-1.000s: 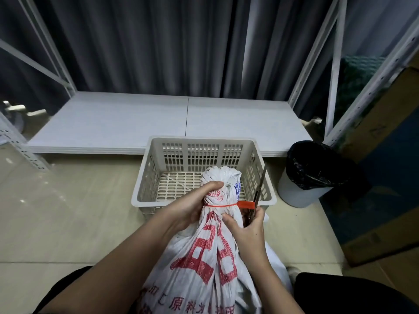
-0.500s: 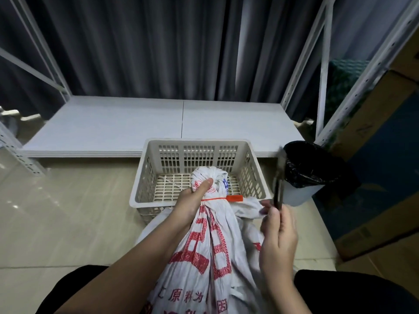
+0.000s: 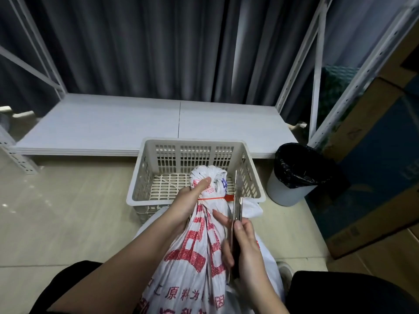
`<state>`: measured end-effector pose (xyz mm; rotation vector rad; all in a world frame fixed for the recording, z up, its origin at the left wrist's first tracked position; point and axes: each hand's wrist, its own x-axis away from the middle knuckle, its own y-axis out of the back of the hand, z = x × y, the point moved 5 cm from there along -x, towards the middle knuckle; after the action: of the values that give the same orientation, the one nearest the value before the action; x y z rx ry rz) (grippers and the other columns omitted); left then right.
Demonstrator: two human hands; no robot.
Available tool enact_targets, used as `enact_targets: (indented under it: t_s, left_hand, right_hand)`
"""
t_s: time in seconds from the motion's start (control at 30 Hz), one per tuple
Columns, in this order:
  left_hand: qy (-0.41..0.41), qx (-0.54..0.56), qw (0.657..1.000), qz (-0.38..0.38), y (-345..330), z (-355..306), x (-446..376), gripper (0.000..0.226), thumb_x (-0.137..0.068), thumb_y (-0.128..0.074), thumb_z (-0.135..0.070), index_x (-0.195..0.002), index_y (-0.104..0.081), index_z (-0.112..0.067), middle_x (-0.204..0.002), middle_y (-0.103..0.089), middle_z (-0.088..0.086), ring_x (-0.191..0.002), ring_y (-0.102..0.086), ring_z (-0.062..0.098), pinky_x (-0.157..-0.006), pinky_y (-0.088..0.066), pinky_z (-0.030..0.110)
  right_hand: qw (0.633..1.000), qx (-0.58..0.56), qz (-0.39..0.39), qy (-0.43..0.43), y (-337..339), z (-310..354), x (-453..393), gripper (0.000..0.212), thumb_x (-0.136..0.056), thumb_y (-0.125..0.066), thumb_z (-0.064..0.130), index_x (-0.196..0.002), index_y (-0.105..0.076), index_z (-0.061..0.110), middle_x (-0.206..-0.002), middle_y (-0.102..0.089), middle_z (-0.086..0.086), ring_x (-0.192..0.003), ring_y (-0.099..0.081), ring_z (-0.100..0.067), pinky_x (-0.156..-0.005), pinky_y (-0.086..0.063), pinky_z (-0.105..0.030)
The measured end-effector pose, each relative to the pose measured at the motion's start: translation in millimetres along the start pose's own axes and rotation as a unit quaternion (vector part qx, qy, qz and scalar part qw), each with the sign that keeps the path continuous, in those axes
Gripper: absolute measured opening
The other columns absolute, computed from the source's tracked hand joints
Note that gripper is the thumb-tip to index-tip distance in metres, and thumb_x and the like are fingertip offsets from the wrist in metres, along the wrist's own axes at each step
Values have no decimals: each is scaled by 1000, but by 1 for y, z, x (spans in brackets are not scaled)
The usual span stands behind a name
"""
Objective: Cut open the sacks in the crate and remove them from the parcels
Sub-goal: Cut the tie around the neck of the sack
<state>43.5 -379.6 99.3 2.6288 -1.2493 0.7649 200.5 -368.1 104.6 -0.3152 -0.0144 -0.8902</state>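
Gripping the gathered neck of the sack [image 3: 199,241] with my left hand [image 3: 189,201], I had my fingers wrapped round the bunched fabric and my thumb laid up along the knotted top. That sack was white woven plastic with large red printing, and it stood in the lower centre of the frame between my knees, its tied head leaning over the near rim of the crate [image 3: 195,175]. A thin red tie [image 3: 217,198] cinched the neck just beside my left thumb, with its flat tag sticking out to the right.

My right hand [image 3: 246,248] held a pair of scissors [image 3: 237,202], fingers curled about the dark handles low down, forefinger stretched out against the sack's side. The blades pointed upward and away from me, parted a little, with the red tag sitting right at them; whether steel was touching the tie I could not tell.

The crate was a pale perforated plastic one, set on the tiled floor [image 3: 63,211] at the middle of the frame, its slotted bottom showing behind the sack. To its right stood a white bin [image 3: 294,175] lined with a black bag. A low white shelf board [image 3: 136,125] ran across behind the crate, dark curtains [image 3: 147,46] hung above it, and cardboard boxes [image 3: 371,155] leaned at the right edge.
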Motion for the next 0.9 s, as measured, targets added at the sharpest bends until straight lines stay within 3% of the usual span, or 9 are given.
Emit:
enact_targets:
  t_s: [0.07, 0.17, 0.27, 0.37, 0.47, 0.57, 0.73, 0.83, 0.9]
  left_hand:
    - [3, -9, 1000, -3, -3, -3, 4, 60, -73, -64, -65, -105, -60, -14, -96, -65, 0, -86, -64, 15, -81, -50, 30]
    - [11, 2, 1000, -6, -2, 4, -7, 89, -56, -66, -76, -118, -64, -12, -110, -69, 15, -96, -68, 29, -93, -51, 41]
    - [28, 17, 999, 5, -3, 5, -7, 73, -71, -64, -64, -116, -65, -7, -99, -71, 19, -83, -70, 31, -78, -53, 34]
    - [36, 13, 999, -5, -1, 10, -11, 93, -55, -65, -73, -125, -60, -12, -118, -66, 19, -106, -65, 34, -100, -46, 42]
    - [31, 36, 999, -5, 0, 6, -7, 83, -75, -59, -67, -137, -50, -12, -133, -56, 17, -120, -56, 32, -107, -41, 45]
    - [16, 31, 999, 5, 2, 6, -12, 66, -89, -51, -56, -139, -46, -13, -138, -53, 10, -127, -50, 28, -104, -37, 32]
    - [-3, 52, 998, 46, -3, 5, -9, 29, -93, -50, -49, -100, -64, -25, -82, -66, -5, -73, -63, 10, -65, -48, 23]
    - [-9, 69, 996, 57, -3, 7, -11, 23, -93, -50, -48, -100, -60, -27, -96, -66, -7, -74, -61, 11, -67, -49, 24]
    - [-15, 67, 996, 57, -4, 5, -7, 21, -93, -50, -47, -93, -60, -29, -90, -67, -14, -68, -63, 8, -66, -48, 24]
  right_hand:
    - [999, 43, 31, -2, -3, -9, -1, 14, -99, -39, 27, -100, -49, 18, -117, -69, -3, -62, -62, -3, -61, -46, -18]
    - [990, 139, 37, 1, -4, -24, -5, 12, -102, -38, 22, -107, -48, 18, -119, -66, 19, -115, -57, 0, -98, -41, -23]
    - [985, 170, 27, -4, -6, -30, -7, 9, -101, -41, 22, -101, -49, 23, -105, -67, 22, -106, -60, -3, -86, -43, -14]
    - [994, 102, 29, -25, -7, -30, -5, 16, -97, -48, 30, -101, -49, 15, -108, -71, 15, -91, -65, 4, -78, -46, -15]
    - [998, 60, 18, -23, -2, -25, 2, 32, -83, -60, 45, -92, -52, 15, -53, -55, 10, -43, -44, 1, -47, -33, -10]
    - [998, 17, 7, -54, 5, -29, 10, 35, -86, -59, 33, -98, -49, 2, -40, -40, 0, -31, -27, -10, -37, -22, -18]
    - [996, -4, 21, -86, 13, -36, 19, 27, -92, -53, 25, -108, -53, 3, -115, -71, 2, -30, -29, -10, -32, -24, -17]
    - [996, 15, 34, -83, 13, -35, 19, 37, -77, -65, 50, -101, -64, 21, -106, -64, -26, -31, -28, -12, -34, -22, -20]
    - [994, -2, 33, -100, 16, -37, 19, 22, -91, -52, 28, -105, -59, 12, -116, -67, -14, -30, -28, -11, -35, -20, -21]
